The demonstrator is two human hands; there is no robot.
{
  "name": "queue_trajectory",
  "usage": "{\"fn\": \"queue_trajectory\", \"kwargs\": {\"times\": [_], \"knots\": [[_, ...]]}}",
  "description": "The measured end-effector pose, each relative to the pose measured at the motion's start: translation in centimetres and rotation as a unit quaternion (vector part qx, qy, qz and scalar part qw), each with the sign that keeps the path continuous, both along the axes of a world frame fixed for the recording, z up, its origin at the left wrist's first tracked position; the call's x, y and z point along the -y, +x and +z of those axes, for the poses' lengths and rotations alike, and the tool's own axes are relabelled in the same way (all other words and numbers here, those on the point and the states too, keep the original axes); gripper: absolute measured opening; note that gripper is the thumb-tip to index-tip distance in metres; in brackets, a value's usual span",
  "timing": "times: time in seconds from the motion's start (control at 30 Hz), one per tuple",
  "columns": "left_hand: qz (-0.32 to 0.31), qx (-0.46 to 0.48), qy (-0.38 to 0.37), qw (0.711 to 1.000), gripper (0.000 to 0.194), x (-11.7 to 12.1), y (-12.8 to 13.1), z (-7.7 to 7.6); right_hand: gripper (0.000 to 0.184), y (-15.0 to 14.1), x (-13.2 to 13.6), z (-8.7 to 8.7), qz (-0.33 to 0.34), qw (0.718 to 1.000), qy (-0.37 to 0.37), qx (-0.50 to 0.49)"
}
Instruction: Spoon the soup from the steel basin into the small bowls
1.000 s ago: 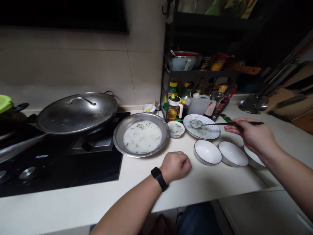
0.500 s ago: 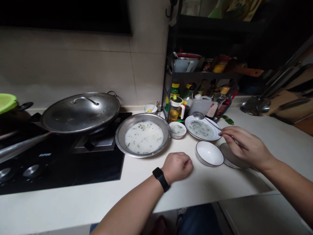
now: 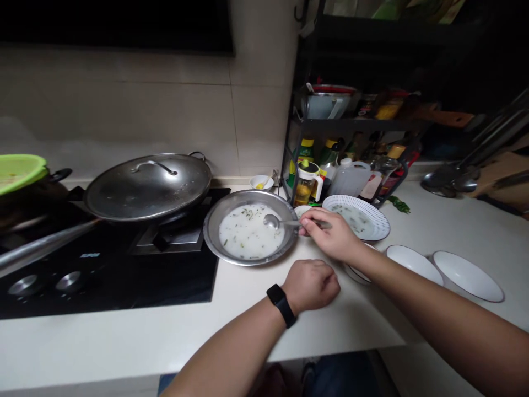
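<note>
When you reached this moment, your right hand (image 3: 326, 234) was pinching a metal spoon (image 3: 271, 221) by its handle between thumb and fingers, its bowl held over the milky liquid (image 3: 248, 231) in the steel basin (image 3: 248, 194) at centre frame (whether it touched the surface, you could not tell). A second earlier that spoon had been over the striped plate (image 3: 374, 218) to the right; your hand had since crossed left to the basin's right rim. Your left hand (image 3: 309, 286) lay curled in a loose, empty fist on the white counter (image 3: 124, 342) just in front of the basin, a black watch (image 3: 281, 305) on its wrist, while your right forearm (image 3: 433, 309) stretched in from the lower right corner.
</note>
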State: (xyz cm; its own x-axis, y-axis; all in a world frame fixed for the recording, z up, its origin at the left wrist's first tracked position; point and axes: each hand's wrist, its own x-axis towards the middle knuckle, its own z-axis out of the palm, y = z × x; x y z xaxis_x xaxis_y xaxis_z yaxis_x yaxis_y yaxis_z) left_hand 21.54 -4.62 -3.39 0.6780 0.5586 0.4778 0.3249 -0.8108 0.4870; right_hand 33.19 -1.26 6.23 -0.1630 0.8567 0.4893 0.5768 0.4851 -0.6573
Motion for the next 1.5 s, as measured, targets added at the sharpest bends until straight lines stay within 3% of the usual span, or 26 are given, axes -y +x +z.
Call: {"fn": "queue_trajectory", "kwargs": {"times": [0.07,0.2,0.33,0.47,0.67,0.9,1.03,1.23,1.3,1.37,1.43,1.5], "knots": [[-0.005,-0.001,0.003,1.000,0.022,0.0,0.0,0.0,0.016,-0.6,-0.4,-0.4,-0.026,0.989,-0.096,-0.105],[-0.008,-0.009,0.001,1.000,0.023,0.1,0.0,0.0,0.010,-1.5,-1.0,-0.2,-0.101,0.922,-0.232,-0.294],[-0.004,-0.014,-0.004,1.000,0.020,0.0,0.0,0.0,0.011,-2.0,-1.2,0.4,-0.126,0.864,-0.269,-0.407],[-0.005,-0.009,-0.007,1.000,0.021,0.0,0.1,-0.1,0.009,-1.7,-0.9,1.1,-0.110,0.843,-0.260,-0.457],[-0.006,0.006,-0.004,1.000,0.022,0.0,0.0,-0.2,0.009,0.5,-0.4,3.0,-0.131,0.853,-0.212,-0.458],[-0.005,0.011,-0.001,1.000,0.022,0.0,0.0,-0.4,0.015,5.5,1.0,5.1,-0.216,0.849,-0.146,-0.460],[-0.002,0.011,-0.004,1.000,0.023,0.0,0.0,-0.5,0.020,9.2,2.2,5.1,-0.255,0.839,-0.102,-0.470],[-0.002,0.016,-0.004,1.000,0.023,0.0,0.0,-0.4,0.020,13.5,3.8,3.6,-0.313,0.839,-0.068,-0.441],[-0.002,0.014,-0.002,1.000,0.023,0.0,-0.1,-0.4,0.015,14.2,4.6,2.9,-0.335,0.851,-0.072,-0.397],[-0.001,0.007,-0.002,1.000,0.024,0.0,-0.1,-0.4,0.007,14.8,5.5,2.2,-0.355,0.881,-0.072,-0.304],[-0.002,0.001,-0.002,1.000,0.025,0.0,-0.1,-0.3,0.009,15.4,6.4,1.6,-0.343,0.927,-0.032,-0.147],[-0.001,0.000,-0.001,1.000,0.025,0.0,-0.2,-0.3,0.010,15.9,7.3,1.2,-0.277,0.959,0.047,0.032]]}}
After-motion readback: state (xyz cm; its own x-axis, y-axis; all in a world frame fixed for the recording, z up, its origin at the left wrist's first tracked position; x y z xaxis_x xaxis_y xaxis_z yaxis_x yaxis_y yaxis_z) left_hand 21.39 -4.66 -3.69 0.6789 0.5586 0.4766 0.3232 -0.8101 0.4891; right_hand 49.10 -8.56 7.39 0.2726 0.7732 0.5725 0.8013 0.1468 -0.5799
